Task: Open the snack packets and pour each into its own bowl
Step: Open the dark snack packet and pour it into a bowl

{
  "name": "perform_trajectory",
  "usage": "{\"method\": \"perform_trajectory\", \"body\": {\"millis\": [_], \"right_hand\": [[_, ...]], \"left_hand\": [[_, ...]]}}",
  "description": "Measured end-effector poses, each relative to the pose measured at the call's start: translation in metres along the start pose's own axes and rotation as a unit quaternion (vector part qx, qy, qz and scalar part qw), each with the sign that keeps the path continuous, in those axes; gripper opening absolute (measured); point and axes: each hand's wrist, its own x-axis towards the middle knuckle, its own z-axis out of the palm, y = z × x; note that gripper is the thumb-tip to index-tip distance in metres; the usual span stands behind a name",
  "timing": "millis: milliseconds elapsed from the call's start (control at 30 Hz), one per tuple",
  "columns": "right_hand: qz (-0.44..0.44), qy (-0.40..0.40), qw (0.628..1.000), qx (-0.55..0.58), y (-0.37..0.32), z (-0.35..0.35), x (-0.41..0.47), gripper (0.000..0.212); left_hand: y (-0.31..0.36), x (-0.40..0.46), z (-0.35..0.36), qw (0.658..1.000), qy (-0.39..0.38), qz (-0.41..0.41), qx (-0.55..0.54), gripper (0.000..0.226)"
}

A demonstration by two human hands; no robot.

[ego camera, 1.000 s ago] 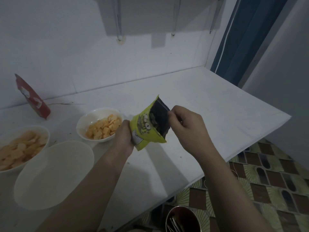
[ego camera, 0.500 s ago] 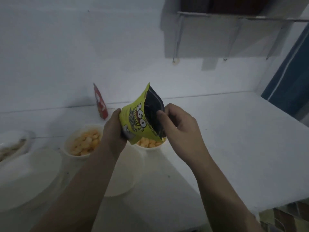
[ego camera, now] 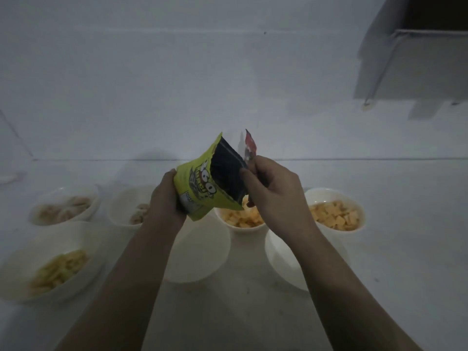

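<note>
Presently, by descending size:

1. White desk [ego camera: 392,249]: spans the lower half of the view and meets a white wall [ego camera: 177,84] at the back. Dim light.
2. Grey shelf unit [ego camera: 417,54]: mounted on the wall, upper right.
3. Front-row bowls, white: front left bowl [ego camera: 15,274] holding pale yellow sticks; front centre bowl [ego camera: 202,254] and front right bowl [ego camera: 281,259], no contents visible in either, both partly hidden behind the forearms.
4. Back-row bowls, white, left to right: far left bowl [ego camera: 93,196] and second bowl [ego camera: 119,206], each with pale, blurred pieces; third bowl [ego camera: 250,230] and far right bowl [ego camera: 314,196], each with orange cube-shaped snacks.
5. Left hand [ego camera: 166,196]: raised above the bowls, fingers wrapped round the lower left side of the packet.
6. Right hand [ego camera: 273,191]: raised beside the left, thumb and fingers pinched on the packet's right edge by the torn mouth.
7. Yellow-green snack packet [ego camera: 200,183]: held upright in the air between both hands, over the gap between the second and third back bowls; top already open, dark lining showing.
8. Red packet [ego camera: 250,145]: only a narrow strip seen, standing just behind the held packet and the right hand, near the wall.
</note>
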Motion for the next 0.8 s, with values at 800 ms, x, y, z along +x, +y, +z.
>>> {"method": "perform_trajectory", "body": {"millis": [800], "right_hand": [[0.072,0.047,0.996,-0.007,0.002,0.141,-0.031,0.021]], "left_hand": [[0.037,0.041,-0.119,0.961,0.092,0.234,0.119,0.04]]}}
